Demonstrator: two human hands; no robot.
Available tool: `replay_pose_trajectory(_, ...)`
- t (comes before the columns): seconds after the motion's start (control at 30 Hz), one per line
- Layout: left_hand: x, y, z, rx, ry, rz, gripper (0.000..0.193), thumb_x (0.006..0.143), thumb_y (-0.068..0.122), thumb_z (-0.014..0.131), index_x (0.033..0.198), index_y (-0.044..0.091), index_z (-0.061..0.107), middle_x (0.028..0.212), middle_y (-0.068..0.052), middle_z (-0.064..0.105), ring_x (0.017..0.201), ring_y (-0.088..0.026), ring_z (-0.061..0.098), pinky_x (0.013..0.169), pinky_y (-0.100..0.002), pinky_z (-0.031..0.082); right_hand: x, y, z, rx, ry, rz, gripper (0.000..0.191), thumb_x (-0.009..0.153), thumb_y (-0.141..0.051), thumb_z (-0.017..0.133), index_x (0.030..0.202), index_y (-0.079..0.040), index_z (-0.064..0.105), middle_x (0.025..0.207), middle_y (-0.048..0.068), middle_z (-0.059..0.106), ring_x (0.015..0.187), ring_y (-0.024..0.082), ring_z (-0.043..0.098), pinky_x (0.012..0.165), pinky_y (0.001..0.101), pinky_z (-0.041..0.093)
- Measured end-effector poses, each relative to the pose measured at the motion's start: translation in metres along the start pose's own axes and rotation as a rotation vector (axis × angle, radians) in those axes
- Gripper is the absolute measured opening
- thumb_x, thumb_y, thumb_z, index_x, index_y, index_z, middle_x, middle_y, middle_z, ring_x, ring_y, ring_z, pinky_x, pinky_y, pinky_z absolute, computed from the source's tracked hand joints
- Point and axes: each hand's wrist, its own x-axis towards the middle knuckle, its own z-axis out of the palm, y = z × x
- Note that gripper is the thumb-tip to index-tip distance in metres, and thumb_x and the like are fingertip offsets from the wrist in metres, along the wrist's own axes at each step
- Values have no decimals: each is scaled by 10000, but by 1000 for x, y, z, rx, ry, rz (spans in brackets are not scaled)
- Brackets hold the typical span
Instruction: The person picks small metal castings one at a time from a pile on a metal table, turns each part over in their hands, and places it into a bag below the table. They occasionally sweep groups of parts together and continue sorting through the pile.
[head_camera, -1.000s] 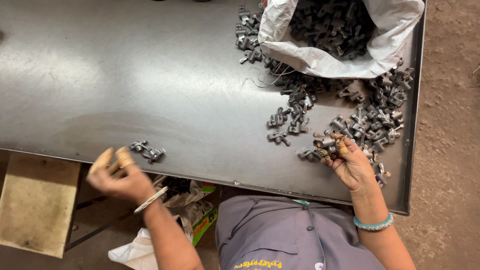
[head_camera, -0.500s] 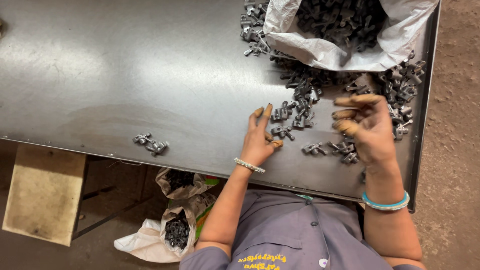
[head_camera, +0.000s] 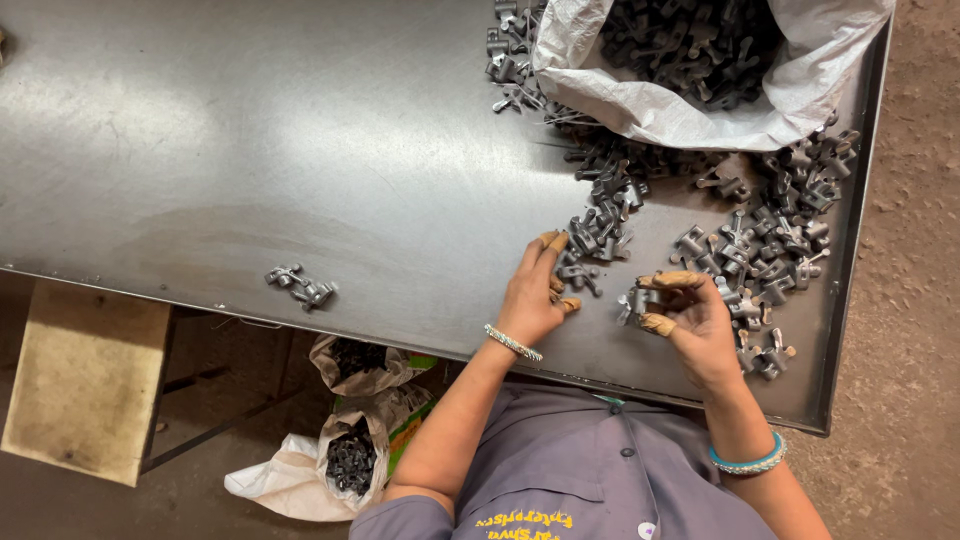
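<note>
Held part: a small grey metal fitting (head_camera: 638, 298), pinched between thumb and forefinger of the right hand (head_camera: 695, 325), above the near right of the tabletop (head_camera: 300, 150).
Right hand: closed on the fitting; fingertips carry tan wraps.
Left hand (head_camera: 535, 295): open, fingers flat on a few loose fittings (head_camera: 580, 272) just left of the held one; it grips nothing.
Main heap (head_camera: 770, 245): loose fittings spread to the right, reaching close to the tabletop's right rim.
Sack (head_camera: 700, 95): white woven bag at far right, mouth open, full of the same parts.
Small group (head_camera: 300, 287): a few fittings lying apart at near left, close to the near edge.
Floor bags (head_camera: 350, 460): open bags holding dark parts below the near edge.
Risk, grip: the pinch is slight; the fitting may slip and fall among the loose ones.
Risk, edge: a sweep of either hand may push parts off the near or right side.
Risk, fingers: rough metal edges may nick bare skin beyond the wraps.
</note>
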Motion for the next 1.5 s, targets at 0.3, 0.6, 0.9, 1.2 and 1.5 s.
replay_pose_trajectory(0.3,-25,1,34,-298,59,10,372,797,63,866,1155,46,765,995,-84,705,793,-171,654,719,-282,548,2,30,-15,422,78,262,323,888,27,729,1174,-65,609,1160,94,680,1037,202,669,887,338,579)
replay_pose_trajectory(0.6,-19,-38,59,-724,-157,-138,191,885,12,731,1072,-23,756,898,-15,743,749,-62,633,643,-228,522,2,27,-19,301,108,343,202,969,-111,678,1144,-71,587,957,84,711,789,184,697,601,283,529)
replay_pose_trajectory(0.9,-18,-20,34,-282,-45,-54,185,786,77,847,940,3,776,861,-53,771,670,-86,639,623,-247,523,28,-14,-10,-104,40,384,277,931,-51,712,1170,-38,572,815,118,665,614,159,635,463,262,443)
replay_pose_trajectory(1.2,-12,-17,10,-318,177,-97,218,802,153,866,946,34,753,907,-31,770,727,-77,708,645,-228,545,85,-49,73,-688,123,-143,434,757,-94,875,1083,-52,591,965,105,726,838,184,690,735,315,559)
replay_pose_trajectory(1.5,-10,-26,10,-390,263,-120,406,813,57,828,1199,33,706,1019,-81,767,767,-97,686,654,-236,547,69,-23,80,-1146,185,-170,328,768,-79,875,998,-16,650,934,119,680,834,247,677,747,361,541)
